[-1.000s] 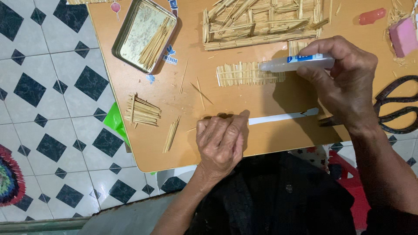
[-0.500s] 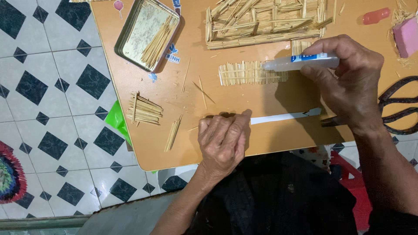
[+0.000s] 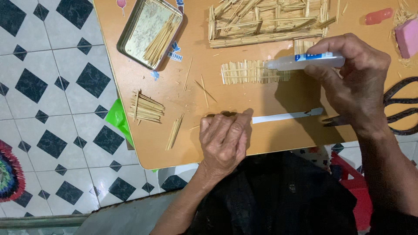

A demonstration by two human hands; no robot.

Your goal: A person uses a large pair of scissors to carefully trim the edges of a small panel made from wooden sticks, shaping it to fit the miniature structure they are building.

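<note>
Orange worktop [image 3: 278,143] over tiled floor: I see the right hand [image 3: 357,82] gripping a glue bottle [image 3: 307,61], nozzle at a flat stick mat [image 3: 252,72] (light, brittle, best pinched at its edges). Left hand [image 3: 224,139] presses a white paper strip [image 3: 283,116], fingers curled.

A home craft corner is showing itself here: a low wooden table [image 3: 278,139] is sitting over a black-and-white tiled floor [image 3: 52,87], with a woven rug [image 3: 8,174] and scissors [image 3: 398,109] lying nearby.
</note>
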